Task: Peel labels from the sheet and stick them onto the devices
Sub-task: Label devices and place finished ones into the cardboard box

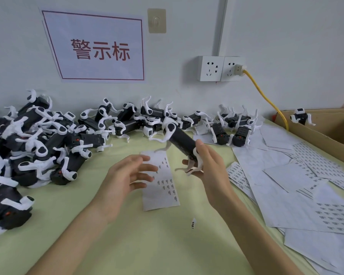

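While the right hand (209, 165) grips a black-and-white robot dog (182, 140) lifted above the green table (147, 245), the left hand (125, 175) hovers with fingers spread wide over the label sheet (163, 187) lying flat beneath it, holding nothing
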